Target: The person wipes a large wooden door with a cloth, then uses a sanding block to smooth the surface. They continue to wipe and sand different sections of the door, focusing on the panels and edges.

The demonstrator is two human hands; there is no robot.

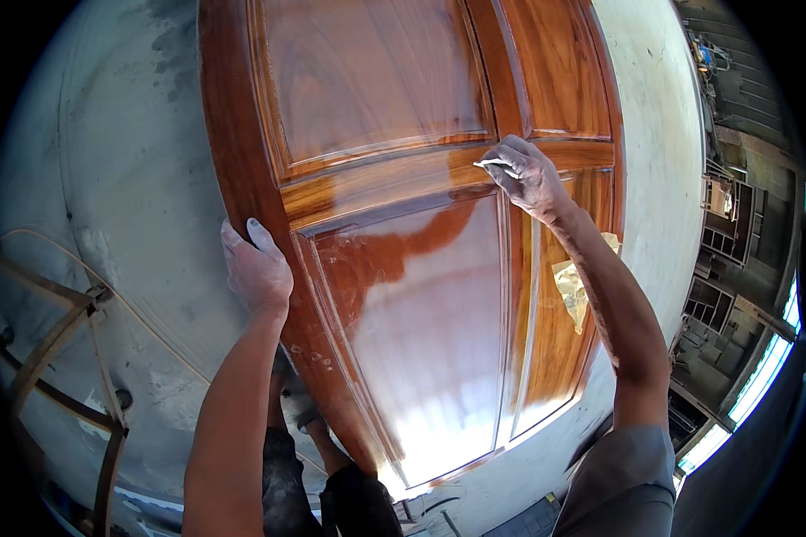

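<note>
A reddish-brown panelled wooden door (pixel 394 166) spreads out before me, glossy in places and hazy with a pale film in others. My right hand (pixel 527 179) is closed in a pinch on a thin, folded whitish sheet (pixel 491 165), which looks like sandpaper. It is over the crossrail, near where that meets the upright between the panels. Pale dust coats both hands. At the door's left edge is my left hand (pixel 258 268), its thumb and a finger apart and nothing seen in it; its other fingers are partly hidden.
A torn tan sheet of paper (pixel 571 288) lies on the door's right side, partly behind my right forearm. Left of the door, a thin cord (pixel 107 286) crosses the grey floor past a brown frame (pixel 58 349). My legs are below, beside the door.
</note>
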